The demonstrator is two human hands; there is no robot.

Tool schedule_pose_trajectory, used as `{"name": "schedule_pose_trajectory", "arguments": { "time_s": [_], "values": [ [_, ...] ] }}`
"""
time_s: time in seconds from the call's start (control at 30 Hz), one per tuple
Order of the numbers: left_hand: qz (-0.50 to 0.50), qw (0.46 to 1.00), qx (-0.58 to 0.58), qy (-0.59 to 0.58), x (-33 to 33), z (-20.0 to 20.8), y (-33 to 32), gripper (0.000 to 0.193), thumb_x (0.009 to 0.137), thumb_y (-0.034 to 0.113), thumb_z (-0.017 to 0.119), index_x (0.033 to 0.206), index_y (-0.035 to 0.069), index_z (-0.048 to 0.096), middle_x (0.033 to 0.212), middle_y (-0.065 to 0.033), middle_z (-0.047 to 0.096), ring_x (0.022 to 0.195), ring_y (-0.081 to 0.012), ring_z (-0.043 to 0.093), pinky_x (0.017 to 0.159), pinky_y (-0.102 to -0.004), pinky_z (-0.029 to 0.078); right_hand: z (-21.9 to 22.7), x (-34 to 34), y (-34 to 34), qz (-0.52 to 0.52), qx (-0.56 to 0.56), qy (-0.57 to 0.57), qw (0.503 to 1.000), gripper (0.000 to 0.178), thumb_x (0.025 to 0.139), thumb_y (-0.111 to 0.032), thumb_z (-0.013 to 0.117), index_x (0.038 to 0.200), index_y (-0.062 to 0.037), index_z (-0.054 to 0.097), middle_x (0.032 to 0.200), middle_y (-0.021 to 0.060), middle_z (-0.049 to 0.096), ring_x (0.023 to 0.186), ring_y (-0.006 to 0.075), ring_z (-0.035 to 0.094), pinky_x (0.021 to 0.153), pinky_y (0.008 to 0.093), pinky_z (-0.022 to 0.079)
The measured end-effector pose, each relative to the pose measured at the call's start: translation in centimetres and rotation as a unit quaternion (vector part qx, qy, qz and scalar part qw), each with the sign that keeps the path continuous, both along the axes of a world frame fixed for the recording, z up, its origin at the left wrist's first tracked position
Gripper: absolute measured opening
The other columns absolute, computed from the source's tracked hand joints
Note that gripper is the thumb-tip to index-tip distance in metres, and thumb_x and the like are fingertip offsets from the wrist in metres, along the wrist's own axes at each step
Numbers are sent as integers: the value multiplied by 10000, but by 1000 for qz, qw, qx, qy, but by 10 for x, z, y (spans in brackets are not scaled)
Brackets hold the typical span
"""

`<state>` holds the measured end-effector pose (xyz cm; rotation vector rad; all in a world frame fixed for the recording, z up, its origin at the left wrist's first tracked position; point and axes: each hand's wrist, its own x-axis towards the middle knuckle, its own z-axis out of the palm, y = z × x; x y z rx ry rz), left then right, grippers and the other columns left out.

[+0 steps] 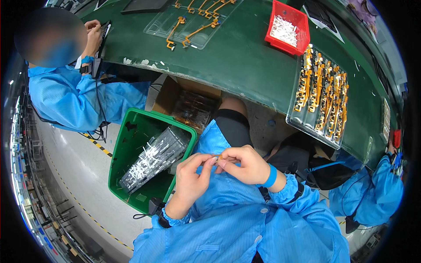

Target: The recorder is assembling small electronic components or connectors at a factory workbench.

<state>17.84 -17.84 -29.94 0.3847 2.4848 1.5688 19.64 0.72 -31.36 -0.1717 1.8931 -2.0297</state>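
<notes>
Over my lap, my left hand (pixel 191 176) and my right hand (pixel 247 165) meet, thumbs and fingertips pinched together. Between them is a small orange flex cable (pixel 219 156), mostly hidden by the fingers. A blue band circles my right wrist. On the green table ahead to the right, a transparent tray (pixel 294 115) holds rows of orange and black flex cables (pixel 324 94). Another transparent tray (pixel 153 30) lies farther off, with several orange flex cables spread out on it.
A red bin (pixel 302 26) of small white pieces stands on the green table (pixel 237 57). Left of my legs, a green bin (pixel 115 168) holds dark trays and white strips. Behind it sits a cardboard box (pixel 168 93). People in blue coats sit at left and right.
</notes>
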Motion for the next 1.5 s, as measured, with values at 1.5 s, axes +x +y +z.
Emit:
{"name": "schedule_pose_trajectory", "arguments": {
  "time_s": [1.5],
  "values": [
    [35,986,-45,158,13,2,14,24,852,-26,649,863,-13,632,748,-126,648,623,-251,637,544,-315,483,7,23,-11,-131,-53,-38,989,185,950,-96,592,909,71,661,782,114,708,758,126,683,686,273,552]
  ]
}}
